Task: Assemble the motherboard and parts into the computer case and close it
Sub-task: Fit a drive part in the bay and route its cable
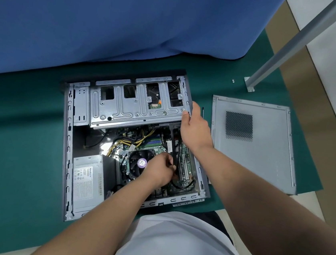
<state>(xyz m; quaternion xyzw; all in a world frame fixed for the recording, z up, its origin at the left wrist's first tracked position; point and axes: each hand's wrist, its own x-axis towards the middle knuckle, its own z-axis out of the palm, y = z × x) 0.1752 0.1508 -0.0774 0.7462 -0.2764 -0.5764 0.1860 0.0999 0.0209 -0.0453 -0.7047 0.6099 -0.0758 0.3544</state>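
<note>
The open computer case (67,143) lies flat on a green mat. Its silver drive cage (127,108) is tilted up at the far end. Inside lie the motherboard (185,167), a CPU fan (138,161) with a purple label, and the power supply (87,183) at the near left. My left hand (158,170) reaches into the case beside the fan and pinches a black cable (177,160). The drive cage's right edge is gripped by my right hand (194,126). The grey side panel (265,147) lies flat to the right of the case.
A black screwdriver (202,112) lies between case and side panel. A blue cloth (112,16) hangs behind the case. A metal post (287,48) with its foot bracket stands at the far right, a small screw (233,80) beside it. The green mat (16,131) ends near my lap.
</note>
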